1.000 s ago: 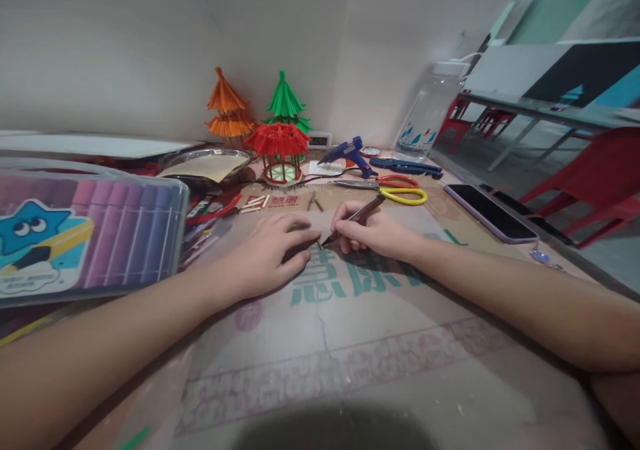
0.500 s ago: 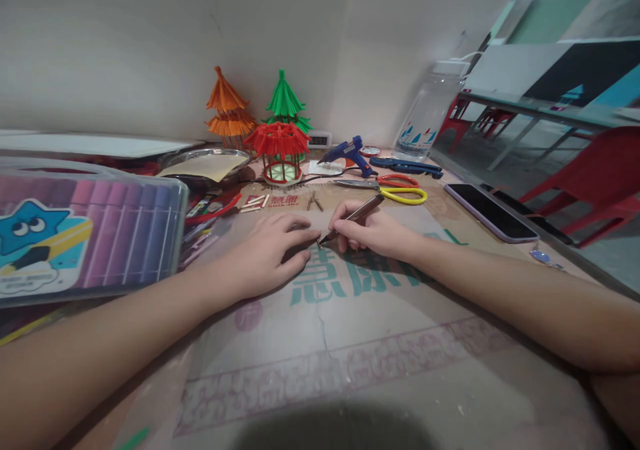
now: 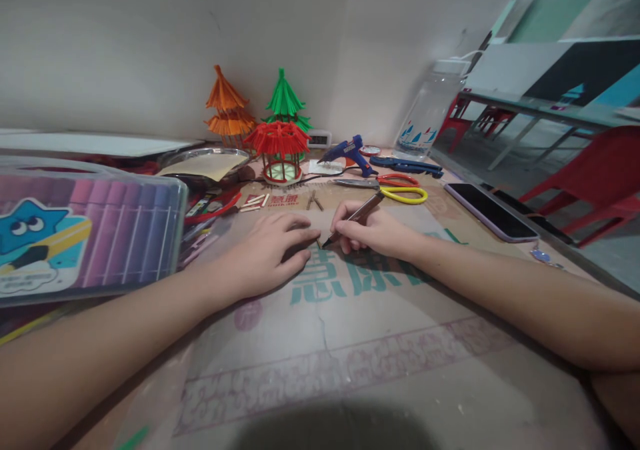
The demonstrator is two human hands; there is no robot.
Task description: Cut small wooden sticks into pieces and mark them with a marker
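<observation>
My right hand is closed round a brown marker, its dark tip pointing down and left at the sheet. My left hand lies palm down on the translucent sheet, fingers spread. Its index fingertip touches or nearly touches a small stick beside the marker's tip. Beyond the hands lie a few dark sticks, and further left some pale sticks. Scissors with a yellow and a red handle lie behind my right hand.
A marker case stands at the left. Red, green and orange tower models stand by the wall. Right of them are a blue glue gun, blue pliers, a bottle and a phone.
The marker's tip has shifted very slightly to the right and down, away from the small stick. My left hand has stayed in place.
</observation>
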